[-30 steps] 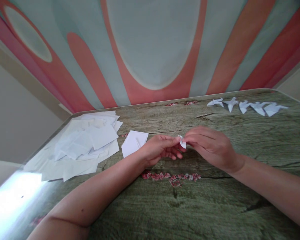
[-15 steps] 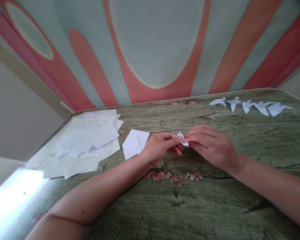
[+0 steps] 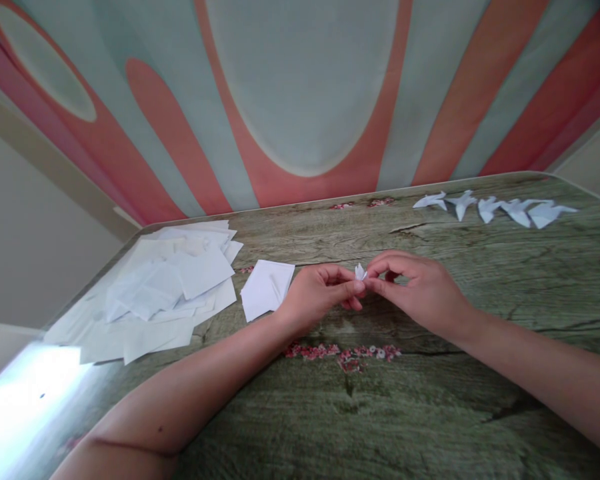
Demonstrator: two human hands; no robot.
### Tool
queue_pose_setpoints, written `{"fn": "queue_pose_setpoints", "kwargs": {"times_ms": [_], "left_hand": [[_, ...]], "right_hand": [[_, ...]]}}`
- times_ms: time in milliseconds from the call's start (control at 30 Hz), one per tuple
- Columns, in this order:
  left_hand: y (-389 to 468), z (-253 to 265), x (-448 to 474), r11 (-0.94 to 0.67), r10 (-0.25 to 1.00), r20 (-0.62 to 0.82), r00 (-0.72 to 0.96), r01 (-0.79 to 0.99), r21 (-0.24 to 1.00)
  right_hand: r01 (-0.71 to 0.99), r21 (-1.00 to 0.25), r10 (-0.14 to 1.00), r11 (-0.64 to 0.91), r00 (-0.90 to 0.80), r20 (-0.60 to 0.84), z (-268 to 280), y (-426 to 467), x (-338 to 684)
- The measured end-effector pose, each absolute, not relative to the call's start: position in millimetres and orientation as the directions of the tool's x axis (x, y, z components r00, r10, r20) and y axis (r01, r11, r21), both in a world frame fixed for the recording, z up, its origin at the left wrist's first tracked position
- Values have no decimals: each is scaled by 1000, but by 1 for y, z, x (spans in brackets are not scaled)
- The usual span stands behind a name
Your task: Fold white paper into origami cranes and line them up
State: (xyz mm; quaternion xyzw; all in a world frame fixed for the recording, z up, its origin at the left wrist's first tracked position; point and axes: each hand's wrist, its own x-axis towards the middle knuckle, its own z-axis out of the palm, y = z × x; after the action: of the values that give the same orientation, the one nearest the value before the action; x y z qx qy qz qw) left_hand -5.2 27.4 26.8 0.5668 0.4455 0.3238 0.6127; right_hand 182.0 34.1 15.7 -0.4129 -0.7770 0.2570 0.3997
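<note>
Between my two hands is a small piece of folded white paper, its pointed top showing above the fingertips and its lower part hidden by them. My left hand pinches it from the left with thumb and fingers. From the right, my right hand grips its other side, thumb and forefinger closed on it. Just left of my left hand lies a small stack of white paper squares. Several folded paper cranes stand in a row at the back right of the table.
A loose, spread pile of white paper sheets covers the table's left side. The wood-grain table has printed pink flowers. Behind its far edge rises a striped wall covering. Bright light falls at the lower left.
My right fingers have shifted on the folded paper, and its points now stand more upright. The thumb and forefinger are more curled. The whole view has moved slightly.
</note>
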Motion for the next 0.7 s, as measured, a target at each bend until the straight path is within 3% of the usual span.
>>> {"fn": "queue_pose_setpoints", "kwargs": {"times_ms": [300, 500, 700], "left_hand": [[25, 24, 0, 102, 931, -156, 329, 175, 979], [28, 17, 1, 93, 938, -146, 315, 178, 980], [28, 12, 0, 22, 948, -85, 308, 202, 979]], "right_hand": [[459, -755, 877, 468, -348, 332, 16, 33, 180], [468, -836, 950, 286, -253, 183, 15, 33, 178], [329, -933, 964, 146, -258, 60, 4, 41, 180]]}}
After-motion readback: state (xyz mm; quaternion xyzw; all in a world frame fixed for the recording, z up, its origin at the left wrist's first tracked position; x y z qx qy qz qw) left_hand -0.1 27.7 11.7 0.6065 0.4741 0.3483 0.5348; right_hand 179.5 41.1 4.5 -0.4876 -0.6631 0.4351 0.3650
